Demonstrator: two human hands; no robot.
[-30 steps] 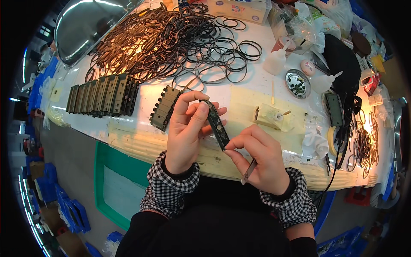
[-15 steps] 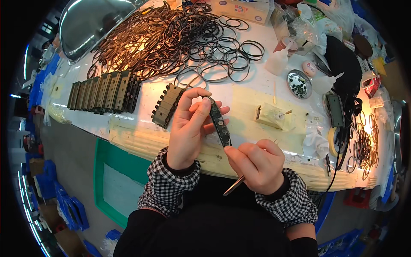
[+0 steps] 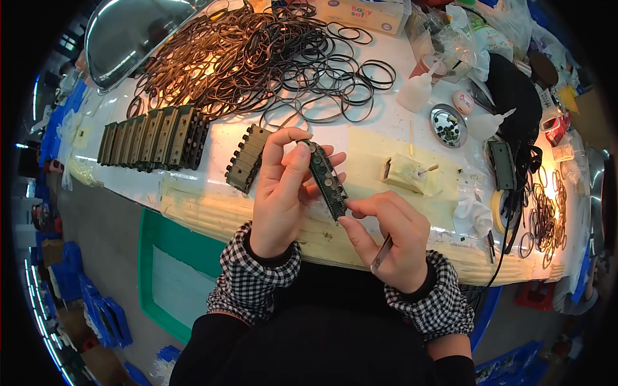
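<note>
Between its thumb and fingers my left hand point(image 3: 278, 199) grips a long, narrow, dark green model part point(image 3: 327, 182) with small round wheel-like discs along its side. The part tilts, its lower end toward my right hand point(image 3: 400, 241). The thumb and forefinger of that hand are at the part's lower end; whether something tiny is between them I cannot make out. A slim metal tool, seemingly tweezers point(image 3: 381, 255), is tucked in the right palm. Beside my left hand lies a single olive-green block point(image 3: 247, 159) with knobs along one edge.
Similar blocks point(image 3: 151, 138) stand in a row at left. Behind lies a heap of dark rubber-like loops point(image 3: 251, 64). A round metal dish point(image 3: 449, 126) of small green pieces, squeeze bottles point(image 3: 415, 93) and a taped block point(image 3: 409, 174) are at right. A green bin point(image 3: 147, 276) sits below the table edge.
My right thumb and forefinger have moved up and spread somewhat at the part's lower end. The tweezers have swung more upright in the palm. The part has turned slightly, showing more of its discs.
</note>
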